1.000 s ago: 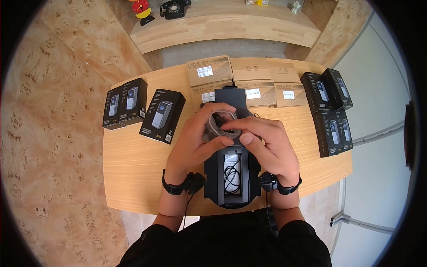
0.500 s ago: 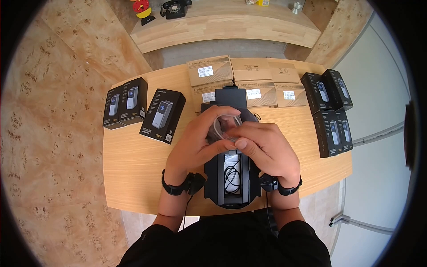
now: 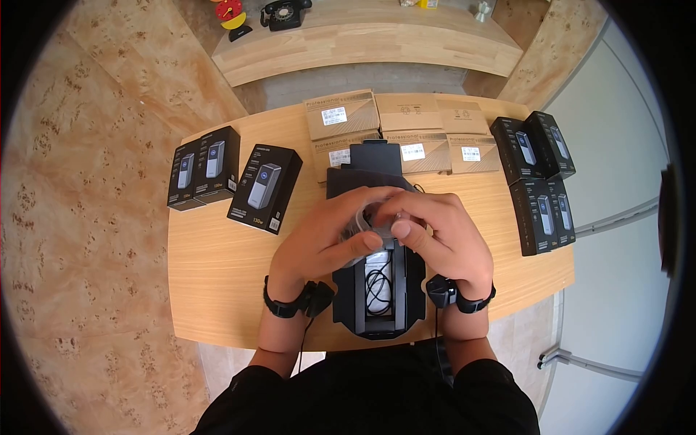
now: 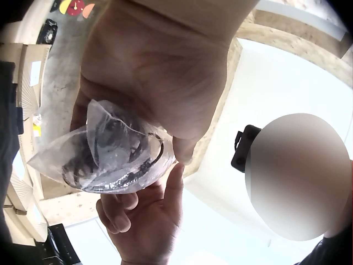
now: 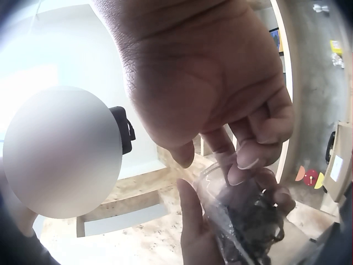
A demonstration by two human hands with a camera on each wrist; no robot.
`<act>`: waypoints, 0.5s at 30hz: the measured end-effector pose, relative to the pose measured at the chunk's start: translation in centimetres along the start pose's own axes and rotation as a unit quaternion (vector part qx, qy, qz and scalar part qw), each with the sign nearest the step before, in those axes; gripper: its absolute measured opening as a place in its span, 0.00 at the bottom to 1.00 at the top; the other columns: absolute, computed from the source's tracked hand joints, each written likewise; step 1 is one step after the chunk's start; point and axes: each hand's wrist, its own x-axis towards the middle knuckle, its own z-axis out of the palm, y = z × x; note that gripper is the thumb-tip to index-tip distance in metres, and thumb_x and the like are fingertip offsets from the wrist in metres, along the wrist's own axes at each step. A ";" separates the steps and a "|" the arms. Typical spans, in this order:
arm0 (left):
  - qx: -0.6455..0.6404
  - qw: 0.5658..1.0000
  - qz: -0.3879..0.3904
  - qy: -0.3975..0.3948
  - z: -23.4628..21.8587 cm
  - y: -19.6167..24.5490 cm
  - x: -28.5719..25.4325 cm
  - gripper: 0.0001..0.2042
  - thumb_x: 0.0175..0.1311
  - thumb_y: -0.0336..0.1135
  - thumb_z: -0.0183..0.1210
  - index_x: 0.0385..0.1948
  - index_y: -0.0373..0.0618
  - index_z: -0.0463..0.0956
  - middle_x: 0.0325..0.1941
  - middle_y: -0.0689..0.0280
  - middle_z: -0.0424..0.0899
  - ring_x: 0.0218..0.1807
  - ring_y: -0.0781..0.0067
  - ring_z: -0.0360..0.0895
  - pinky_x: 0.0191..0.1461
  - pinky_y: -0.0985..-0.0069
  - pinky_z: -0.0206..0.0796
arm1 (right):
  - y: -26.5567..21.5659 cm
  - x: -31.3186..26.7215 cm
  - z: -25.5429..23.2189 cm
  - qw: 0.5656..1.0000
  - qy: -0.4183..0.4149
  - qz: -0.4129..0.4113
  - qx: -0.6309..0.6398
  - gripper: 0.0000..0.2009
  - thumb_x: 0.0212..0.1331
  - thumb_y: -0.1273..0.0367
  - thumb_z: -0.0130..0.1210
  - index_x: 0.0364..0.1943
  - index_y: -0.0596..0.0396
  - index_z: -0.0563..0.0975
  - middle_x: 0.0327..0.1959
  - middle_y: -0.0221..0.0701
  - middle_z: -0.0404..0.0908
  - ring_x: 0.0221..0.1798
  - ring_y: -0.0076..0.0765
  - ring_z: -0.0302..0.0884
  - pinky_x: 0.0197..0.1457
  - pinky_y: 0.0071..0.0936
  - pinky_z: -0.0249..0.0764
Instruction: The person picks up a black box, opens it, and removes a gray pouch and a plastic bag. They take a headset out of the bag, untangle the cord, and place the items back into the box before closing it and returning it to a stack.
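My left hand point(image 3: 326, 235) grips a clear plastic bag point(image 4: 118, 152), its fingers round the far side and the thumb on the near side. Dark contents, with a black looped cord point(image 4: 157, 146) among them, show through the plastic. The fingers of my right hand point(image 3: 446, 235) dip into the bag's open mouth, the thumb standing apart from them; the fingertips are partly hidden. Below the hands lies an opened black box point(image 3: 351, 304), its tray holding a coiled black cable point(image 3: 378, 286) on a whitish packet.
Black printed boxes stand at the table's left, one point(image 3: 264, 188) nearest my left hand, and more point(image 3: 540, 217) at the right. Several brown cartons point(image 3: 341, 116) line the back. The table point(image 3: 239, 290) has a curved front edge. A shelf point(image 3: 362, 40) holds a black telephone point(image 3: 286, 14).
Both hands have come slightly lower and nearer with the bag. The right thumb has parted from the left thumb, and the right fingers have shifted at the bag's mouth. Boxes stay put.
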 end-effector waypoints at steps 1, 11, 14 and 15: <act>-0.009 1.000 -0.009 -0.010 0.0 0.1 0.0 0.34 0.76 0.61 0.56 0.68 0.36 0.72 0.56 0.52 0.85 0.58 0.57 0.84 0.62 0.65 0.73 | 0.3 0.0 0.1 1.000 0.005 0.004 0.006 0.09 0.72 0.65 0.60 0.41 0.57 0.82 0.28 0.40 0.81 0.30 0.49 0.79 0.35 0.37 0.74; -0.135 0.990 -0.030 -0.029 0.2 0.6 -0.4 0.33 0.82 0.56 0.45 0.69 0.29 0.69 0.64 0.50 0.82 0.67 0.57 0.79 0.72 0.67 0.65 | 0.8 -0.5 0.1 0.998 0.051 0.003 0.032 0.03 0.65 0.73 0.65 0.37 0.56 0.81 0.20 0.28 0.76 0.20 0.24 0.71 0.27 0.24 0.66; -0.189 0.980 -0.054 -0.035 0.1 0.6 -0.5 0.33 0.83 0.56 0.43 0.69 0.29 0.69 0.67 0.51 0.79 0.69 0.61 0.76 0.74 0.68 0.62 | 0.8 -0.6 -0.1 0.998 0.048 0.010 0.031 0.05 0.62 0.76 0.66 0.38 0.55 0.82 0.19 0.25 0.74 0.21 0.23 0.68 0.28 0.23 0.66; -0.206 0.976 -0.064 -0.041 0.0 0.5 -0.5 0.34 0.83 0.57 0.43 0.69 0.29 0.69 0.67 0.52 0.79 0.69 0.62 0.75 0.74 0.68 0.61 | 0.9 -0.7 -0.2 0.999 0.048 0.013 0.015 0.05 0.61 0.76 0.67 0.39 0.55 0.83 0.21 0.25 0.75 0.22 0.22 0.69 0.29 0.23 0.66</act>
